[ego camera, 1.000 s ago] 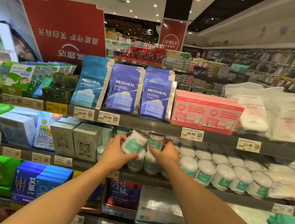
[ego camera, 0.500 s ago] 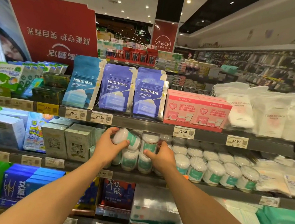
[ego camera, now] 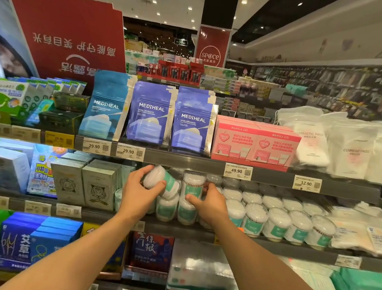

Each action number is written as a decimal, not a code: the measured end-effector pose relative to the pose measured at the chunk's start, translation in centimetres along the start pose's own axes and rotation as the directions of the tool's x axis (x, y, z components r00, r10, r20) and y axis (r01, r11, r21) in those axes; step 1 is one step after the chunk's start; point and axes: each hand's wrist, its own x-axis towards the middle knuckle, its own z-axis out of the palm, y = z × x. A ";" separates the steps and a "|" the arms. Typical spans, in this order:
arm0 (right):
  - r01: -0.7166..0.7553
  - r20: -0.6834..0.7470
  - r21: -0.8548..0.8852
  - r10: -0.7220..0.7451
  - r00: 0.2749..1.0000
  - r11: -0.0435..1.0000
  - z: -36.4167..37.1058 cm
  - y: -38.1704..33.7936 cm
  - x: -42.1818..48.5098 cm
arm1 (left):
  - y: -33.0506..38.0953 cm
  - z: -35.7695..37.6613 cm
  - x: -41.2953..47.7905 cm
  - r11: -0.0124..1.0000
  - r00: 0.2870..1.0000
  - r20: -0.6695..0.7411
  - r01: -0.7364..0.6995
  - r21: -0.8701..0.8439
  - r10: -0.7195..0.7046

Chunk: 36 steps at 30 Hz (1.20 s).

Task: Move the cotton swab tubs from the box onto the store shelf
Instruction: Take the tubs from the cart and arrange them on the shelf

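Observation:
Clear cotton swab tubs with teal labels fill the middle shelf [ego camera: 201,232]. My left hand [ego camera: 138,192] grips one tub [ego camera: 159,180] tipped on its side, over an upright tub [ego camera: 166,208] in the front row. My right hand [ego camera: 210,203] holds a second-tier upright tub [ego camera: 192,186] that stands on a lower tub [ego camera: 186,211]. A row of more tubs [ego camera: 277,224] runs to the right along the shelf. The box is out of view.
The upper shelf edge [ego camera: 184,160] with price tags hangs just above my hands. Tiger-print boxes [ego camera: 98,184] stand left of the tubs, flat white packs [ego camera: 353,235] to the right. Mediheal pouches [ego camera: 151,112] and pink boxes [ego camera: 255,141] sit on the shelf above.
My left hand has tipped its tub further onto its side and lifted it slightly. The right hand stays on the stacked upright tub. The camera has shifted a little to the right.

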 end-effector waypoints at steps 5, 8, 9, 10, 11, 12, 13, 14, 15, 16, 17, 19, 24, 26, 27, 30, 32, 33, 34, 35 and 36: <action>0.031 0.035 0.022 -0.032 0.999 0.999 -0.4 0.0 -0.2 | 0.8 0.9 -1.3 0.996 0.996 -0.024 -0.087 0.025 0.088; 0.054 0.034 0.059 -0.056 0.998 0.997 -0.5 0.1 -0.3 | 0.5 0.8 -2.0 0.967 0.977 0.025 -0.215 0.135 0.213; 0.057 0.035 0.068 -0.060 0.998 0.996 -0.5 0.1 -0.4 | 0.2 0.6 -2.2 0.950 0.966 0.050 -0.257 0.178 0.252; 0.057 0.037 0.075 -0.060 0.998 0.996 -0.5 0.1 -0.5 | 0.0 0.6 -2.3 0.938 0.960 0.070 -0.281 0.205 0.272; 0.054 0.034 0.075 -0.057 0.998 0.996 -0.5 0.2 -0.5 | -0.1 0.6 -2.2 0.934 0.958 0.079 -0.286 0.215 0.275; 0.052 0.029 0.072 -0.054 0.998 0.996 -0.5 0.3 -0.5 | -0.2 0.6 -2.1 0.940 0.962 0.078 -0.274 0.203 0.263; 0.046 0.024 0.064 -0.048 0.999 0.997 -0.5 0.4 -0.5 | -0.2 0.7 -2.0 0.958 0.971 0.075 -0.236 0.162 0.226; 0.043 0.017 0.058 -0.044 0.999 0.997 -0.6 0.4 -0.5 | -0.1 0.8 -1.8 0.980 0.982 0.079 -0.178 0.094 0.171; 0.037 0.018 0.050 -0.038 0.999 0.998 -0.6 0.4 -0.5 | -0.3 0.9 -1.6 0.994 0.990 0.094 -0.109 0.027 0.106; 0.035 0.024 0.045 -0.036 0.999 0.998 -0.6 0.4 -0.4 | -0.4 0.9 -1.4 0.998 0.993 0.109 -0.052 -0.020 0.054; 0.030 0.031 0.039 -0.031 0.999 0.999 -0.6 0.4 -0.3 | -0.7 1.0 -1.1 0.999 0.992 0.127 -0.015 -0.029 0.019; 0.022 0.043 0.020 -0.022 0.999 1.000 -0.6 0.4 -0.3 | -1.5 0.8 -0.6 1.000 0.984 0.178 0.016 0.022 -0.020; 0.015 0.038 -0.035 -0.013 0.999 0.999 -0.4 0.7 -0.2 | -2.6 0.5 0.3 0.981 0.962 0.270 -0.022 0.195 -0.032; 0.011 0.021 -0.040 -0.010 1.000 0.999 -0.3 0.7 -0.3 | -2.4 0.7 0.3 0.983 0.963 0.267 -0.015 0.182 -0.035; 0.009 0.011 -0.044 -0.008 1.000 0.999 -0.2 0.7 -0.3 | -2.3 0.9 0.4 0.986 0.965 0.261 -0.004 0.168 -0.041; 0.001 0.001 -0.059 -0.001 1.000 0.998 0.0 0.8 -0.5 | -2.0 0.9 0.5 0.988 0.963 0.264 0.007 0.156 -0.049; -0.009 0.001 -0.073 0.009 1.000 0.997 0.1 0.9 -0.4 | -2.1 0.9 0.8 0.986 0.955 0.292 0.000 0.165 -0.049; -0.013 0.000 -0.082 0.013 1.000 0.997 0.1 0.9 -0.3 | -2.2 0.8 0.9 0.985 0.949 0.310 -0.003 0.172 -0.051; -0.016 0.000 -0.099 0.016 1.000 0.995 0.1 0.8 -0.3 | -2.1 0.7 1.0 0.984 0.943 0.329 -0.010 0.180 -0.051; -0.018 -0.001 -0.114 0.018 1.000 0.993 0.1 0.8 -0.2 | -2.1 0.6 1.1 0.981 0.936 0.348 -0.019 0.193 -0.050; -0.017 -0.003 -0.126 0.017 1.000 0.992 0.0 0.7 -0.2 | -2.0 0.5 1.1 0.978 0.931 0.362 -0.032 0.205 -0.046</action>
